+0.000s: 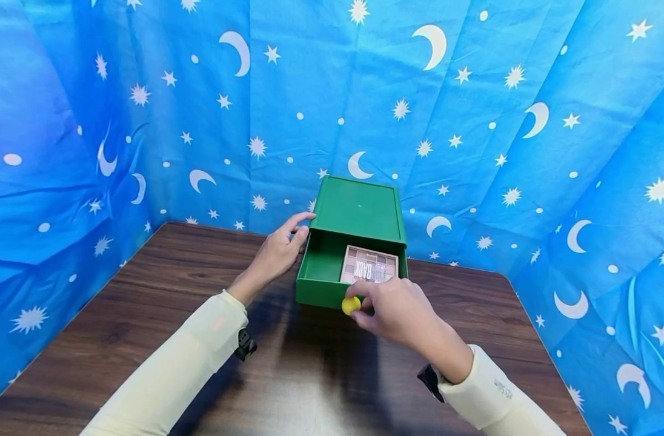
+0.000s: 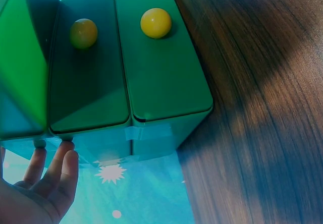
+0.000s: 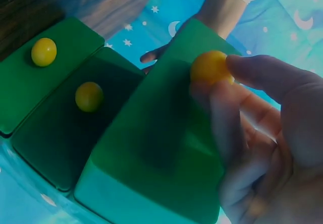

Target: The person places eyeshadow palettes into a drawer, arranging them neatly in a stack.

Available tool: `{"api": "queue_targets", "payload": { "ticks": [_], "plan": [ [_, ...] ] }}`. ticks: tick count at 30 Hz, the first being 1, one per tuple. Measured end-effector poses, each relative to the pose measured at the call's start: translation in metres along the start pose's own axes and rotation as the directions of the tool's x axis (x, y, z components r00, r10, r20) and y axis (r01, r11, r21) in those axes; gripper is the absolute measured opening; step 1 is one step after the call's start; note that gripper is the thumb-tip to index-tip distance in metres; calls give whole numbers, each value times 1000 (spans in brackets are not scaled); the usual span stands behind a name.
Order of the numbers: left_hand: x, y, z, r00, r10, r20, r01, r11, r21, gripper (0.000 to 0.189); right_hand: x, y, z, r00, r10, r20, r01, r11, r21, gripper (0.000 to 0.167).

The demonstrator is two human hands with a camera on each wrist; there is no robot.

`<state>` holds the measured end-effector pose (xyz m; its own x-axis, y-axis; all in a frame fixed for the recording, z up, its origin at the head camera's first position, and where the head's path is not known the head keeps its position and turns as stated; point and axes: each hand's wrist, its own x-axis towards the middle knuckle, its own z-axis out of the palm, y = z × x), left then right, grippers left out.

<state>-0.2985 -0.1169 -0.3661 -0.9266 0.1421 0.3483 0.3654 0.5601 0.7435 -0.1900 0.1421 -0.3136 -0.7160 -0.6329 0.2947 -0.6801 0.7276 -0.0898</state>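
Note:
A green drawer cabinet (image 1: 359, 206) stands on the table, its top drawer (image 1: 318, 293) pulled out. Inside that drawer an eyeshadow palette (image 1: 370, 264) with lettering on it leans at the right. My right hand (image 1: 400, 309) pinches the round yellow knob (image 1: 351, 306) on the drawer front between thumb and fingers; the right wrist view shows this knob (image 3: 209, 67) up close. My left hand (image 1: 277, 251) touches the cabinet's left side, fingers extended. In the left wrist view its fingertips (image 2: 66, 147) meet the side wall.
Below the pulled drawer are two shut drawers, with a middle knob (image 2: 84, 33) and a lower knob (image 2: 156, 23). The brown wooden table (image 1: 146, 290) spreads around the cabinet. Blue cloth (image 1: 310, 91) with moons and stars hangs behind and at both sides.

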Motion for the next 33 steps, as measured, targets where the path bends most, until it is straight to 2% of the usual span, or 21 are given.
{"api": "queue_targets", "payload": {
  "ticks": [8, 18, 33],
  "plan": [
    [0, 0, 0, 1000, 5, -1, -5, 1000, -8, 42, -1, -5, 4, 998, 15, -62, -21, 995, -102, 20],
    [-1, 0, 0, 1000, -6, 4, 6, 1000, 1, 42, 5, -1, 8, 993, 36, -111, -48, 993, -108, 19],
    [-1, -1, 0, 1000, 9, 4, -9, 1000, -6, 42, 31, 19, 16, 986, 108, -130, -114, 993, -41, 14]
  ]
}}
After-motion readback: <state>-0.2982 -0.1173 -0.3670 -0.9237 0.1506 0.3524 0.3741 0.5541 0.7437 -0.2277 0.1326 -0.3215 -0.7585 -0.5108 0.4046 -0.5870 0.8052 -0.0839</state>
